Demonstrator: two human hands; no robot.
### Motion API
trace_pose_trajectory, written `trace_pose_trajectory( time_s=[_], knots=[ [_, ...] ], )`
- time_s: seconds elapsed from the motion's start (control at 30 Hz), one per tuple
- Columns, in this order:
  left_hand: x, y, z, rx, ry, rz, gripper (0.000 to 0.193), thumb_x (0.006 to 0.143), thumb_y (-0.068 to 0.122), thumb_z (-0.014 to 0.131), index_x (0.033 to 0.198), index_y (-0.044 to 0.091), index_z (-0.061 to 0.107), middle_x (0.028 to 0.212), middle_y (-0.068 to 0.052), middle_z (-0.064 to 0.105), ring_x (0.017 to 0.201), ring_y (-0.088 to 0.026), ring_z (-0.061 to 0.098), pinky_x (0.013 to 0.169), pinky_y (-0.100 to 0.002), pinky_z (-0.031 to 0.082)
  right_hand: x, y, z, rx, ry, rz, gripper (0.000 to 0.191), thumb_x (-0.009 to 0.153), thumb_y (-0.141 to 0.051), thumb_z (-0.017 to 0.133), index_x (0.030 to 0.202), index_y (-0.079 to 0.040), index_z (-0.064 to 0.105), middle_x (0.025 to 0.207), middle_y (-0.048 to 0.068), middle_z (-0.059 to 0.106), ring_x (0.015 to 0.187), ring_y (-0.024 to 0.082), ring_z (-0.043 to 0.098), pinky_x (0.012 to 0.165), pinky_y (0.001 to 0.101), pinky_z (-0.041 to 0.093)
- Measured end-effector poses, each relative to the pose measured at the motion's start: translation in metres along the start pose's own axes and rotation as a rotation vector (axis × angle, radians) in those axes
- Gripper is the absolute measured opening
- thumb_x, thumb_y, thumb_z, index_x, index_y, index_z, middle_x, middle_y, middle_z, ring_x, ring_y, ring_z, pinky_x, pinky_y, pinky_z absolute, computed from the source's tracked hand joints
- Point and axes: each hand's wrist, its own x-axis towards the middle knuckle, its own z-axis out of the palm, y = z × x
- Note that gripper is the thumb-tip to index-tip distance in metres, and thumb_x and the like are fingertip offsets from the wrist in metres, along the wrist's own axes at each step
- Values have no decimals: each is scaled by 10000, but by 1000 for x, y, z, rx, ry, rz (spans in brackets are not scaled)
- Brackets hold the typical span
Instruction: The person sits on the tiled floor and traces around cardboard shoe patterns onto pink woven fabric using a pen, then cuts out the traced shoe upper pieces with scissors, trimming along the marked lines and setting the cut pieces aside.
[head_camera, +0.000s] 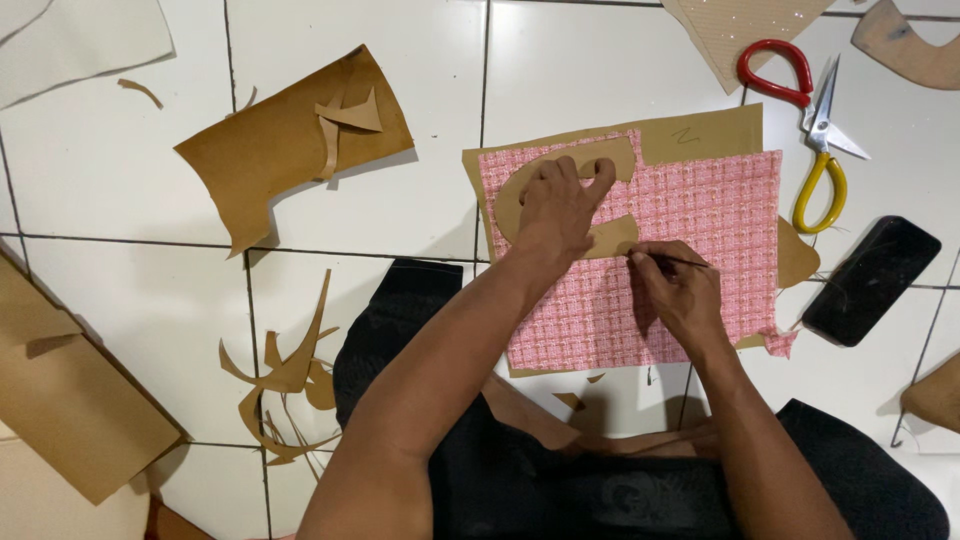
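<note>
While my left hand (556, 208) presses flat, fingers spread, on the curved brown paper pattern (575, 195), that pattern lies on the pink woven fabric (690, 215), toward the fabric's upper left part. My right hand (678, 290) pinches a thin pen (668, 258), its tip at the pattern's lower edge. To trace well, I judge I should keep steady downward pressure so the pattern cannot slide, and hug the edge closely. Scissors (822, 135) with red and yellow handles lie just right of the fabric, a dark phone (872, 280) below them.
</note>
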Motion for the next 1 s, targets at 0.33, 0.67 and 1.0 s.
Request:
trace_pose_trajectory(
  time_s=[0.33, 0.67, 1.0],
  knots=[
    [-1, 17, -6, 44, 43, -87, 954, 798, 557, 773, 1477, 143, 246, 1070, -265, 544, 937, -376, 576, 605, -478, 544, -7, -12, -1, -71, 65, -7, 187, 1000, -141, 708, 1101, 6, 763, 1030, 133, 741, 839, 229, 701, 734, 338, 560],
    [-6, 16, -9, -33, 77, -108, 945, 787, 540, 787, 1477, 177, 253, 1067, -221, 532, 937, -340, 554, 678, -478, 524, 24, -12, -3, 40, 120, -49, 192, 1032, -153, 683, 1152, -16, 745, 1038, 119, 755, 881, 210, 727, 775, 320, 586],
    [-1, 18, -16, -5, 51, -176, 1002, 714, 603, 809, 1421, 123, 286, 1030, -202, 549, 894, -330, 568, 642, -476, 509, 35, -18, 1, -37, 83, -122, 199, 1039, -150, 672, 1187, -33, 734, 1091, 141, 743, 946, 233, 736, 824, 325, 592]
  ],
)
